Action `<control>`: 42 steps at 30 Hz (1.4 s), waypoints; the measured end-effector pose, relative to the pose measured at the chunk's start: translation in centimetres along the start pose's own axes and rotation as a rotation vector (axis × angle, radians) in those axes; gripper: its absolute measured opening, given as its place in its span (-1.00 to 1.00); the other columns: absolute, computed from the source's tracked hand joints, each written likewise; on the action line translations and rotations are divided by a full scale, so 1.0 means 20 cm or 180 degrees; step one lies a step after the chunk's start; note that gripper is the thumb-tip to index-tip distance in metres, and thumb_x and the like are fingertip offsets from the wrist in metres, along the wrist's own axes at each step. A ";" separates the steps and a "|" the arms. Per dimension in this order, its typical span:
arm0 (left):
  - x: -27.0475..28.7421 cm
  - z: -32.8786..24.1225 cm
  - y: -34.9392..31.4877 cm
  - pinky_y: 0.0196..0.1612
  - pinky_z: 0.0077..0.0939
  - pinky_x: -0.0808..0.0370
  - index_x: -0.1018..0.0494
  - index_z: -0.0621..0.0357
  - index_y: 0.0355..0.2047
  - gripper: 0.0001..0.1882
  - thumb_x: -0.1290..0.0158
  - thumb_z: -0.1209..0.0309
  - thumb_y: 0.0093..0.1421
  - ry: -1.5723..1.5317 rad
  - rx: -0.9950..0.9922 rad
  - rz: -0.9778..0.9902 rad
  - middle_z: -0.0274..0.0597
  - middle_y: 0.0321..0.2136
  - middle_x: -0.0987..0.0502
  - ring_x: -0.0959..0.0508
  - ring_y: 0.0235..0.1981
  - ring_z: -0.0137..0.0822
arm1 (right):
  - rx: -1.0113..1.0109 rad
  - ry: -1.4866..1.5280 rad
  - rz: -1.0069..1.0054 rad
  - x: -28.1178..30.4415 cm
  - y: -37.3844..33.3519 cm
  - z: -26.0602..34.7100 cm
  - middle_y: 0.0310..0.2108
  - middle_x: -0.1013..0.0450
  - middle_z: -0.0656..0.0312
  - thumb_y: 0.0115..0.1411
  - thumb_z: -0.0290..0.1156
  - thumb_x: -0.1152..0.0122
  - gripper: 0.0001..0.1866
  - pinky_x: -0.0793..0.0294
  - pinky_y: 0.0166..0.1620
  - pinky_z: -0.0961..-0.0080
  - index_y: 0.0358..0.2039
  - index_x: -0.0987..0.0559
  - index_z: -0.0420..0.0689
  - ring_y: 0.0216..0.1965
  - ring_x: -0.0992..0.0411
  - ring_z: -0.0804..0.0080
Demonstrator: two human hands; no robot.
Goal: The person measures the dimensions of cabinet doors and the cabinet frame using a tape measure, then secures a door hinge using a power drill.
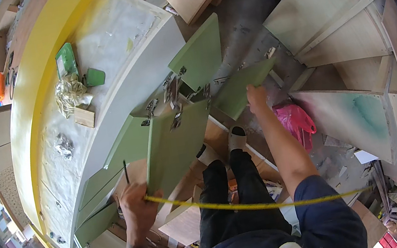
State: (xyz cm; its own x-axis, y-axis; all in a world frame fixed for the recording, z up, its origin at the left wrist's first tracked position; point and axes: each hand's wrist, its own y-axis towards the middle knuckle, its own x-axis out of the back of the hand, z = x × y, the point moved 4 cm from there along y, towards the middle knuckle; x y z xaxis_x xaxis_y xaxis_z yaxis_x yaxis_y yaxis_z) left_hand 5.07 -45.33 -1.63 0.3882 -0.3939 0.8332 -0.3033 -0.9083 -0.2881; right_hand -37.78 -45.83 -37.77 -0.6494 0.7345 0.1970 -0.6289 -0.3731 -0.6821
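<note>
My left hand (pixel 137 210) is closed on a yellow tape measure (pixel 233 206), whose strip stretches right across my legs and past my right arm. A thin dark stick (pixel 125 172), perhaps a pencil, stands up from the same hand. Close beside it rises the edge of a large green cabinet door (pixel 175 141) with metal hinges (pixel 177 119). My right hand (pixel 257 97) grips the near edge of another green door (pixel 240 88), which stands swung out. A third green door (pixel 200 53) is farther back, hinges at its left. The fingertips of both hands are partly hidden.
Left of me curves a white counter (pixel 110 33) with a yellow edge, bearing a green box (pixel 65 61), crumpled plastic (pixel 70 95) and foil (pixel 63 146). Wooden cabinet carcasses (pixel 327 13) stand at right. A pink plastic bag (pixel 295 123) and offcuts lie on the floor.
</note>
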 end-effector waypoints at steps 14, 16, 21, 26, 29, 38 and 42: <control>-0.07 0.49 -0.53 -0.30 -0.15 -0.46 -0.62 0.16 -0.51 -0.83 -0.40 0.42 -0.08 0.0113 0.0648 0.0136 -0.16 -0.62 -0.47 -0.50 -0.50 -0.06 | 0.0163 -0.0580 0.0491 -0.96 0.03 0.48 0.21 -0.40 -0.15 0.45 -0.23 -0.17 -0.41 -0.64 0.11 -0.38 0.35 -0.31 -0.26 0.13 -0.51 -0.22; -0.12 0.56 -0.55 -0.29 -0.14 -0.47 -0.61 0.16 -0.52 -0.82 -0.40 0.41 -0.07 0.0085 0.0728 0.0125 -0.16 -0.62 -0.47 -0.51 -0.49 -0.06 | 0.0192 -0.0285 0.0810 -0.98 0.06 0.49 0.25 -0.35 -0.16 0.44 -0.18 -0.21 -0.34 -0.64 0.13 -0.35 0.39 -0.25 -0.25 0.18 -0.48 -0.19; -0.19 0.73 -0.57 -0.25 -0.11 -0.48 -0.61 0.11 -0.53 -0.80 -0.41 0.32 -0.03 0.0214 0.0644 0.0236 -0.16 -0.58 -0.49 -0.56 -0.42 -0.03 | 0.0402 -0.0024 0.1001 -1.04 -0.02 0.41 0.33 -0.31 -0.11 0.44 -0.07 -0.29 -0.19 -0.61 0.20 -0.18 0.48 -0.15 -0.20 0.25 -0.44 -0.08; -0.31 0.90 -0.39 -0.19 -0.06 -0.50 -0.69 0.02 -0.39 -0.82 -0.38 0.27 0.01 0.0209 0.0092 0.0342 -0.19 -0.49 -0.55 -0.59 -0.31 -0.04 | 0.1068 -0.0933 0.1299 -0.74 -0.22 0.08 0.17 -0.51 0.08 0.42 -0.09 -0.33 -0.23 -0.55 0.02 0.32 0.46 -0.28 -0.22 0.06 -0.49 0.34; -0.33 1.06 -0.31 -0.16 -0.08 -0.51 -0.72 -0.03 -0.33 -0.81 -0.36 0.31 0.01 0.0226 -0.0165 0.0383 -0.21 -0.48 -0.56 -0.60 -0.28 -0.05 | 0.1028 -0.1486 0.2159 -0.64 -0.62 -0.21 0.03 -0.64 0.00 0.41 -0.24 -0.37 -0.31 -0.53 0.18 0.36 0.41 -0.35 -0.31 0.06 -0.62 0.29; -0.37 1.28 0.12 -0.09 -0.08 -0.52 -0.73 -0.02 -0.32 -0.81 -0.37 0.34 0.00 0.0182 -0.0653 0.0344 -0.20 -0.39 -0.62 -0.62 -0.21 -0.04 | 0.2304 -0.2186 0.3159 -0.98 -1.11 -0.26 0.48 0.05 -0.21 0.22 -0.11 -0.58 -0.21 -0.32 0.42 -0.15 0.42 -0.44 0.11 0.53 -0.04 -0.17; -0.37 1.35 0.17 -0.02 -0.10 -0.52 -0.73 -0.01 -0.29 -0.80 -0.39 0.33 0.03 0.0073 -0.0611 0.0228 -0.24 -0.35 -0.65 -0.62 -0.16 -0.06 | 0.2950 -0.2939 0.2489 -1.12 -1.23 -0.28 0.52 0.15 -0.34 0.21 0.15 -0.51 -0.31 0.01 0.50 -0.31 0.26 -0.60 0.09 0.55 0.09 -0.33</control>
State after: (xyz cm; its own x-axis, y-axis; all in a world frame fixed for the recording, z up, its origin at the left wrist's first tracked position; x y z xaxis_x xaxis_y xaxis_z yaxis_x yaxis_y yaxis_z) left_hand 24.75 -49.28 -21.53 0.3403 -0.4512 0.8250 -0.4905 -0.8337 -0.2536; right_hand -5.41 -49.90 -29.38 -0.7465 -0.2786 0.6042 0.1785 -0.9587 -0.2214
